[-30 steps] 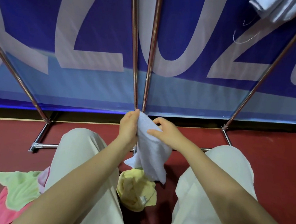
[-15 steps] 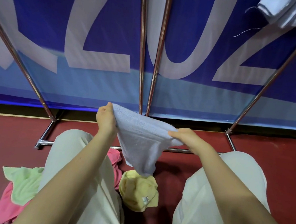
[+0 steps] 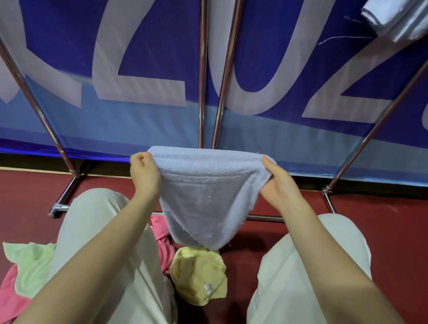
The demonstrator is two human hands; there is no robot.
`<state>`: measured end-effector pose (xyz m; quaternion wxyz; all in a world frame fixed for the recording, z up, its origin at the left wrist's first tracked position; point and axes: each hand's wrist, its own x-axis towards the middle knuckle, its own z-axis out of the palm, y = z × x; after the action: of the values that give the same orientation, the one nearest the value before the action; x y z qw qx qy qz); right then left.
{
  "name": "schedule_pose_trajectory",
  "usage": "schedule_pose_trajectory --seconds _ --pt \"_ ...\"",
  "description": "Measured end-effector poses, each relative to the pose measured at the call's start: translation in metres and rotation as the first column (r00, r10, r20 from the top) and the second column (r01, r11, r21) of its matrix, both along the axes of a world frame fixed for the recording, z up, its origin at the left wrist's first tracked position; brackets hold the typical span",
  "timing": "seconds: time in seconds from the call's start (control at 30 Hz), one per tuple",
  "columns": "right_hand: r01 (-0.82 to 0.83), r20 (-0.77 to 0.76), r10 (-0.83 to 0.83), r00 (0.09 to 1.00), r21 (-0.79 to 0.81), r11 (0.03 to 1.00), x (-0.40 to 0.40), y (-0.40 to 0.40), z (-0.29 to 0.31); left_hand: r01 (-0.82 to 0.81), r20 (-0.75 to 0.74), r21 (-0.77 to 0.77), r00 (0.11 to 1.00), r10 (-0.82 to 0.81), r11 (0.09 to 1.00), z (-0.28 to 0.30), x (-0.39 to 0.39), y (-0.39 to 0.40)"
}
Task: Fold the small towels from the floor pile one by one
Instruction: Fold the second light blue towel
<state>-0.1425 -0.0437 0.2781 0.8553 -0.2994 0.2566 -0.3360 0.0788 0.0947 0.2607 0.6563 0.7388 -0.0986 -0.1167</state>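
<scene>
A person's left hand and right hand each pinch a top corner of a blue towel; a yellow towel lies at its 6 o'clock.

Floor gap between knees blocked: yellow towel, pink towel.

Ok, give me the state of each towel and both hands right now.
Blue towel: held up, spread between both hands, lower end hanging to a point.
Left hand: grips the blue towel's left top corner.
Right hand: pinches its right top corner.
Yellow towel: crumpled on the floor.
Green towel: unfolded, lying on a pink towel.
</scene>
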Motion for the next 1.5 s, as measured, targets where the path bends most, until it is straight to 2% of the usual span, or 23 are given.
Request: schedule_pose_trajectory --seconds 0.13,0.23,0.33,0.43,0.53,0.6,0.73,0.83,1.07,1.2,1.27,1.37,1.5 --pt "0.096 -0.030 -0.097 0.995 -0.036 0.995 0.006 0.000 0.003 -0.014 -0.084 0.034 0.996 0.017 0.999 -0.007 0.007 -0.001" --pt "0.187 -0.214 -0.224 0.951 -0.181 0.966 0.012 0.006 0.001 0.093 -0.204 0.118 0.977 -0.067 0.989 -0.018 0.012 -0.003" --pt "0.085 -0.486 -0.282 0.827 -0.388 0.918 0.020 0.019 0.005 0.270 -0.277 0.201 0.938 -0.209 0.942 -0.030 0.007 -0.003" --pt "-0.104 -0.560 -0.270 0.783 -0.547 0.831 0.026 0.028 0.008 0.422 -0.226 0.261 0.901 -0.370 0.868 -0.033 -0.016 0.000" --pt "-0.228 -0.591 -0.274 0.758 -0.634 0.739 0.037 0.037 0.003 0.503 -0.264 0.188 0.853 -0.450 0.844 -0.035 -0.034 0.000" --pt "-0.250 -0.621 -0.272 0.735 -0.621 0.743 0.043 0.041 -0.001 0.538 -0.296 0.091 0.818 -0.493 0.838 -0.033 -0.041 0.000" --pt "-0.309 -0.627 -0.216 0.748 -0.618 0.723 0.048 0.049 -0.010 0.597 -0.246 -0.061 0.768 -0.591 0.800 -0.027 -0.048 0.000" --pt "-0.328 -0.630 -0.180 0.756 -0.602 0.728 0.053 0.051 -0.013 0.643 -0.217 -0.101 0.730 -0.648 0.759 -0.026 -0.055 -0.001" --pt "-0.321 -0.622 -0.182 0.761 -0.605 0.728 0.061 0.053 -0.016 0.574 -0.153 -0.085 0.801 -0.579 0.815 -0.032 -0.058 0.000" --pt "-0.356 -0.613 -0.110 0.782 -0.584 0.729 0.065 0.054 -0.021 0.524 -0.078 -0.095 0.844 -0.531 0.847 -0.024 -0.052 -0.001" --pt "-0.399 -0.617 -0.088 0.782 -0.604 0.690 0.066 0.053 -0.025 0.480 -0.048 -0.121 0.871 -0.488 0.869 -0.019 -0.047 -0.003" --pt "-0.488 -0.660 -0.115 0.743 -0.650 0.582 0.065 0.052 -0.032 0.378 -0.034 -0.176 0.921 -0.389 0.909 -0.013 -0.032 -0.006" --pt "-0.559 -0.708 -0.131 0.693 -0.644 0.522 0.058 0.050 -0.044 0.287 -0.008 -0.217 0.955 -0.296 0.933 -0.007 -0.010 -0.004"
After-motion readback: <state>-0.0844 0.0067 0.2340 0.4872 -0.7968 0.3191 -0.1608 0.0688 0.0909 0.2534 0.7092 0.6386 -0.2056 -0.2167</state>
